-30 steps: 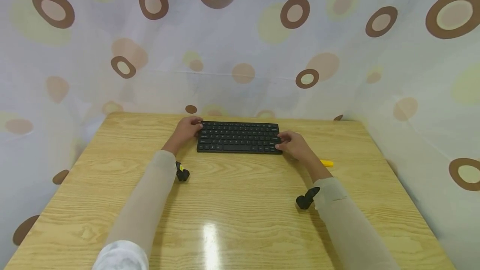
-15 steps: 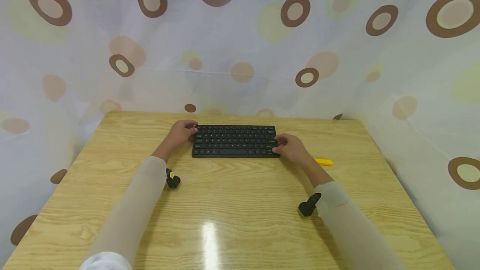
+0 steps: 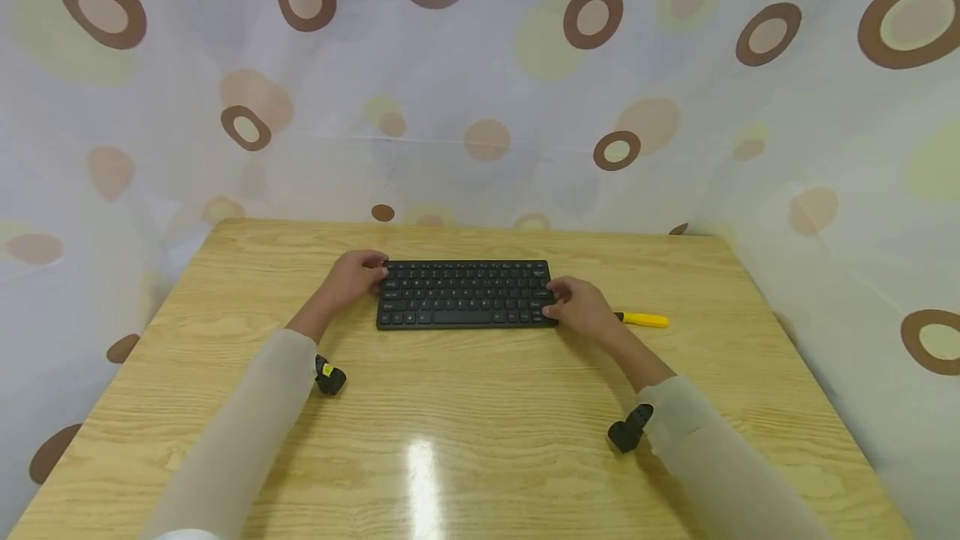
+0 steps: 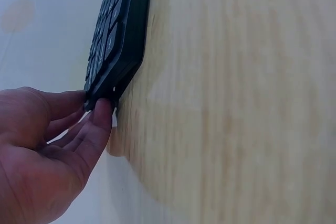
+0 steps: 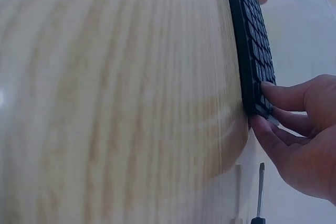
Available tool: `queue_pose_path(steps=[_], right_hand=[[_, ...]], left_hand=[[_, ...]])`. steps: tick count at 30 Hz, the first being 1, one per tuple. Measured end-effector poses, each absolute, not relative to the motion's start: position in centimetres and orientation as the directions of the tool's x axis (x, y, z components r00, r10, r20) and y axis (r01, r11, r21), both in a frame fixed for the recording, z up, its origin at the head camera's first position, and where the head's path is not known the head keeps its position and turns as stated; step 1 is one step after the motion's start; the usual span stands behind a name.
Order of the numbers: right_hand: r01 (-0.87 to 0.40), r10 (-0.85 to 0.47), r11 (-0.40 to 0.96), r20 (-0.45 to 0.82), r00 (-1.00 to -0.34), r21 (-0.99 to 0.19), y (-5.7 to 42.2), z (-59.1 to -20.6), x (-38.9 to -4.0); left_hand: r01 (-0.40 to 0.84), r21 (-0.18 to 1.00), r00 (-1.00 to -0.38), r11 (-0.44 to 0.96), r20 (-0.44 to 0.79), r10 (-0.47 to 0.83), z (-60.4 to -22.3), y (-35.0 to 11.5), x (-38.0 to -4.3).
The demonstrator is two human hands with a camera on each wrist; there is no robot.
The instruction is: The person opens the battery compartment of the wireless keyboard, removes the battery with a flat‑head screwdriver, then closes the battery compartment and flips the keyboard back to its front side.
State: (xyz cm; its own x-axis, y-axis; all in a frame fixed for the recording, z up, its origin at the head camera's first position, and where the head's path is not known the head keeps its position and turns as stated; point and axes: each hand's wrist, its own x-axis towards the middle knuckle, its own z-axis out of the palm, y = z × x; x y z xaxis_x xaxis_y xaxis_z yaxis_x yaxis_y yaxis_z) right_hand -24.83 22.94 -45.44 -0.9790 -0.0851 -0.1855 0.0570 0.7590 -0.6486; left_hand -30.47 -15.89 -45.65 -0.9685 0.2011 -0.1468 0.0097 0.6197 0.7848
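Note:
A black compact keyboard (image 3: pixel 465 294) lies lengthwise across the far half of the table, keys up. My left hand (image 3: pixel 351 280) pinches its left end, thumb on the top side and fingers below, as the left wrist view shows with the hand (image 4: pixel 52 140) at the keyboard's corner (image 4: pixel 113 51). At the opposite end my right hand (image 3: pixel 587 307) grips the near right corner. In the right wrist view the thumb of that hand (image 5: pixel 310 140) rests on the edge keys, with fingertips beneath the keyboard (image 5: pixel 254 51).
Just right of my right hand lies a screwdriver with a yellow handle (image 3: pixel 645 320); its metal shaft (image 5: pixel 261 187) shows in the right wrist view. The wooden table (image 3: pixel 480 407) meets a patterned cloth (image 3: pixel 487 65) at its back and sides.
Both hands have brought the keyboard toward me and a little to the left. More of the screwdriver shows beside my right hand.

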Motion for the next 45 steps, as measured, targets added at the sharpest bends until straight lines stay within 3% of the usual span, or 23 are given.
queue_pose_path(steps=[12,32,45], right_hand=[[0.074,-0.072,0.763,-0.198,-0.978,-0.642,22.9,-45.4,-22.6],[-0.004,-0.139,0.757,-0.156,-0.978,-0.653,24.3,-45.6,-18.6],[0.069,-0.079,0.744,-0.190,-0.979,-0.664,25.0,-45.7,-15.1]], left_hand=[[0.004,0.788,-0.964,0.616,-0.160,0.212,-46.0,-16.1,-28.2],[-0.004,0.812,-0.959,0.584,-0.169,0.228,-46.0,-16.0,-24.1],[0.006,0.836,-0.950,0.548,-0.167,0.265,-46.2,-15.5,-21.9]])
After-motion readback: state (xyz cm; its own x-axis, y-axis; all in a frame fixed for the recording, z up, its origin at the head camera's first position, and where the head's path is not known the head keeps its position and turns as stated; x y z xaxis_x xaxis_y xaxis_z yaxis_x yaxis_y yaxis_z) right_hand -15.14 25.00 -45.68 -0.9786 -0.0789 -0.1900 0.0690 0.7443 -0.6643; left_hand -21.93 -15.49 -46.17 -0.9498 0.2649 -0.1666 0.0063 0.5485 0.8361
